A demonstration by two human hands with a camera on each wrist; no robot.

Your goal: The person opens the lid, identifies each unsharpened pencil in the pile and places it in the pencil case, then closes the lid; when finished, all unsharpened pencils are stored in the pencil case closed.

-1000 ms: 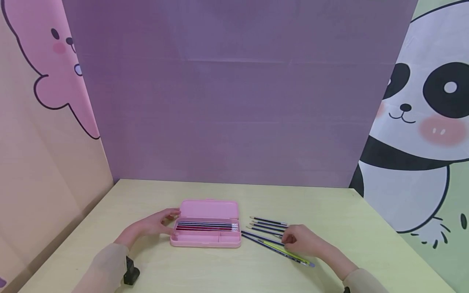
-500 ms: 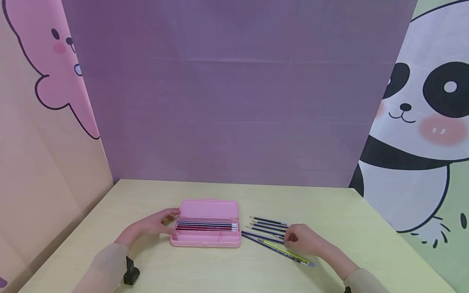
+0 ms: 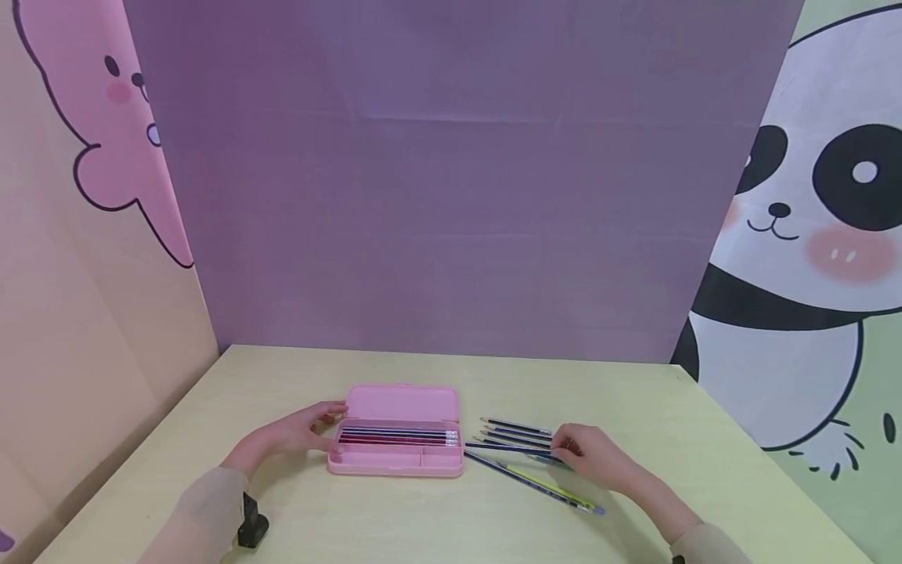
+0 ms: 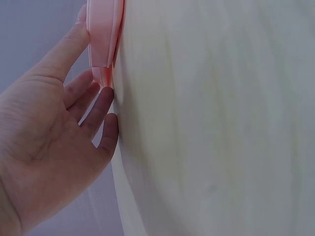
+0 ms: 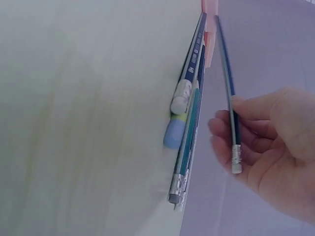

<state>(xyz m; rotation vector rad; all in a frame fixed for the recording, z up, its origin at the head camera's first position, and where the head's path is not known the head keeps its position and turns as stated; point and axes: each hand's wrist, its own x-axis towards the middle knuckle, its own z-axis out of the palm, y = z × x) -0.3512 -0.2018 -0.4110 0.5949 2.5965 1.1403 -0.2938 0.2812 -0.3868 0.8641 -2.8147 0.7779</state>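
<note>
A pink pencil case (image 3: 380,457) lies open on the table, its lid (image 3: 403,403) folded back. Several dark and red pencils (image 3: 395,440) lie side by side in its long rear compartment. My left hand (image 3: 292,432) rests against the case's left end, the thumb at the tray and the fingers near the lid's edge. My right hand (image 3: 592,454) pinches a dark blue pencil (image 5: 227,73) near its white eraser end. That pencil is raised over the loose ones, its far end pointing at the case's right side.
Several dark pencils (image 3: 517,427) lie behind the raised one, with a teal pencil (image 5: 188,132) among the loose ones. In front lie a yellow pencil (image 3: 524,475) with a lilac end and a dark patterned pencil (image 3: 514,475). A purple backdrop (image 3: 451,196) stands behind the table (image 3: 395,517).
My right hand has lifted the dark blue pencil off the table and moved slightly back and right with it. My left hand has stayed at the case.
</note>
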